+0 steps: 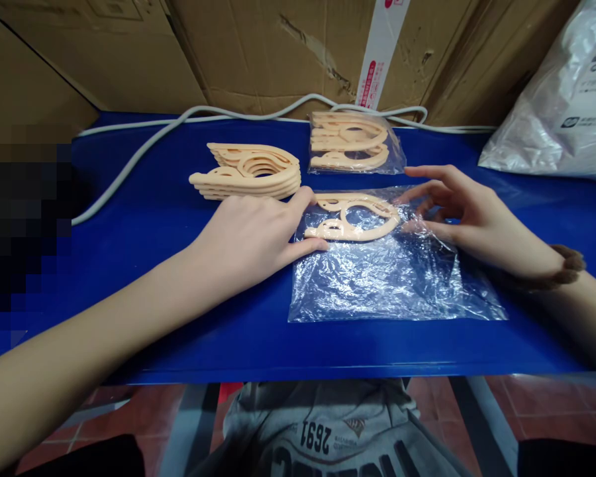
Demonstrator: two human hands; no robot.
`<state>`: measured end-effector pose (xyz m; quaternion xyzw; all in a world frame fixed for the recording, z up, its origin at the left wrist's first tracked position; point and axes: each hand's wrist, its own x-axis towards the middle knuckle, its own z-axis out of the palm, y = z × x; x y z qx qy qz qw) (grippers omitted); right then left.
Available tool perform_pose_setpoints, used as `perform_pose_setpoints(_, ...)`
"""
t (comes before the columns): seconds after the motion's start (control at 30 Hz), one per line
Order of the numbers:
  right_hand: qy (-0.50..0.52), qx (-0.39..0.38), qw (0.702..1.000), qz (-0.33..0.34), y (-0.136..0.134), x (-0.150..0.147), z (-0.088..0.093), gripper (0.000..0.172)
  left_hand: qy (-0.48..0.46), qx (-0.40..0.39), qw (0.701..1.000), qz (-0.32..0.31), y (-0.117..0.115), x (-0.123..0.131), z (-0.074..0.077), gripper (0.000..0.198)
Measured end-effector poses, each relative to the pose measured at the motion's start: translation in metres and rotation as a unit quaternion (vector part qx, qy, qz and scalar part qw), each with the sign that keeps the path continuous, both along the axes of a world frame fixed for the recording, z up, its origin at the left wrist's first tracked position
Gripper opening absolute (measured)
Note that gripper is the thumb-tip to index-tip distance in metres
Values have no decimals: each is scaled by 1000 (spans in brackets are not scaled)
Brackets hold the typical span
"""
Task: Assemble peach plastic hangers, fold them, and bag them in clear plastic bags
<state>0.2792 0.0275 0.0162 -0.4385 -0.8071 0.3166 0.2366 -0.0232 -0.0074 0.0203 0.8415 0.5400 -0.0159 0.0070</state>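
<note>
A beige plastic folding hanger point(372, 233), folded up, lies in a clear plastic bag point(367, 285) on the blue tabletop. My left hand point(251, 235) grips the hanger's left end, thumb along its lower side and index finger at its upper side; the other fingers are hidden under the palm. At the hanger's right end, my right hand point(461, 205) is open with curved, spread fingers, some touching the bag's film. Just beyond my left hand sits a stack of several loose folding hangers point(273, 182). Behind the bag lies a filled bag of hangers point(352, 159).
Large cardboard boxes point(258, 59) stand along the back of the blue table point(328, 351). A white cable point(144, 149) runs across the table's rear and left. At the back right leans a big whitish plastic sack point(551, 112).
</note>
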Motion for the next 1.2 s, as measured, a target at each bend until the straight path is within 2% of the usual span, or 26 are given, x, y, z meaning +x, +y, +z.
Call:
perform_pose_setpoints(0.33, 4, -26, 1000, -9, -2, -3, 3, 77, -62, -36, 997, -37, 14, -11, -5, 79)
perform_pose_setpoints(0.47, 5, -21, 1000, -8, -1, -2, 0, 78, -89, -62, 994, -28, 16, -11, -5, 81)
perform_pose_setpoints(0.73, -27, 33, 999, -19, -3, -6, -6, 63, -141, -81, 987, -7, 19, -10, -7, 78)
perform_pose_setpoints(1.0, -22, 48, 998, -26, 0, -8, -8, 63, -184, -123, 975, 23, 21, -10, -6, 74)
perform_pose_setpoints(1.2, -27, 50, 998, -30, -1, -9, -8, 59, -175, -118, 977, 19, 21, -10, -5, 72)
